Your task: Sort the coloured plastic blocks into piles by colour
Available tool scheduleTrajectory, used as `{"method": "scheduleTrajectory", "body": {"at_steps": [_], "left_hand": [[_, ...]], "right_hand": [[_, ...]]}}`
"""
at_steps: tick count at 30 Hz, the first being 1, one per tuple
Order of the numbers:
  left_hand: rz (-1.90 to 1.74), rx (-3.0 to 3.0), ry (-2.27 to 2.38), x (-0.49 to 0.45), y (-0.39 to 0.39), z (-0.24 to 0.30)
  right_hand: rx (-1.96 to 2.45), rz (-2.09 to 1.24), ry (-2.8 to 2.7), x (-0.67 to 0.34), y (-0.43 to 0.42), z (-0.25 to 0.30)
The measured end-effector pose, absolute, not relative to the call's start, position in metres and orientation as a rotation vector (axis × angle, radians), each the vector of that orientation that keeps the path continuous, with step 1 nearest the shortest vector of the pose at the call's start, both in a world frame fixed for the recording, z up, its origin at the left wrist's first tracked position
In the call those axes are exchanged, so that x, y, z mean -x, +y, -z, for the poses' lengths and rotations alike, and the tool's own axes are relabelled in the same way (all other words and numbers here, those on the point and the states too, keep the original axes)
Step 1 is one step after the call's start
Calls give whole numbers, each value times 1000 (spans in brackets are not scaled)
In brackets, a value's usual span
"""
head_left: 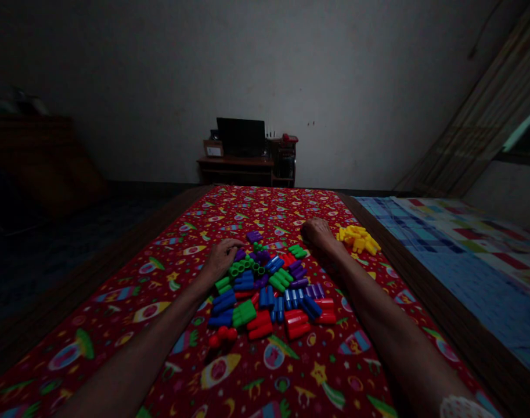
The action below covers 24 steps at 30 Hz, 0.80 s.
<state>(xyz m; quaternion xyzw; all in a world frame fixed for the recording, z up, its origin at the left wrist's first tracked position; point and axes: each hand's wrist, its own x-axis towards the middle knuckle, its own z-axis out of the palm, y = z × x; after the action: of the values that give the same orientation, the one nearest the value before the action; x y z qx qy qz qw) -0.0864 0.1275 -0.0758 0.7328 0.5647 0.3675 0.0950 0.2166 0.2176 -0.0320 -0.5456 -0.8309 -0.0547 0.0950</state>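
Note:
A pile of plastic building blocks shaped like joined tubes lies on the red printed cloth (265, 209). Green blocks (281, 280), blue blocks (267, 297), red blocks (260, 325) and purple blocks (298, 273) are mixed together. At the pile's far left edge, my left hand (222, 256) has its bent fingers closed at a purple block (240, 254). My right hand (319, 233) is curled on the cloth beyond the pile, its fingers turned away, so anything inside is hidden. Just right of it sits a heap of yellow blocks (359, 239).
A red block with rounded knobs (222, 335) lies at the near left of the pile. Past the cloth's far end stands a desk (236, 164) with a dark monitor (241, 137). On the right is a bed with a checked sheet (447, 244); a wooden cabinet (38, 162) is at left.

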Motion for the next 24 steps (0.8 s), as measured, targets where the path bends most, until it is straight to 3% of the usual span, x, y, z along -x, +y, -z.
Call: {"method": "scheduleTrajectory", "body": {"at_steps": [8, 17, 20, 24], "left_hand": [[-1126, -2172, 1682, 88, 129, 80], [-1139, -2182, 1658, 87, 128, 78], [-1115, -2176, 1669, 87, 128, 78], [-1130, -2180, 1674, 88, 129, 80]], "right_hand": [[1323, -28, -2392, -193, 203, 12], [824, -361, -2876, -90, 211, 16], [809, -405, -2864, -89, 216, 22], [1068, -201, -2646, -123, 209, 19]]}}
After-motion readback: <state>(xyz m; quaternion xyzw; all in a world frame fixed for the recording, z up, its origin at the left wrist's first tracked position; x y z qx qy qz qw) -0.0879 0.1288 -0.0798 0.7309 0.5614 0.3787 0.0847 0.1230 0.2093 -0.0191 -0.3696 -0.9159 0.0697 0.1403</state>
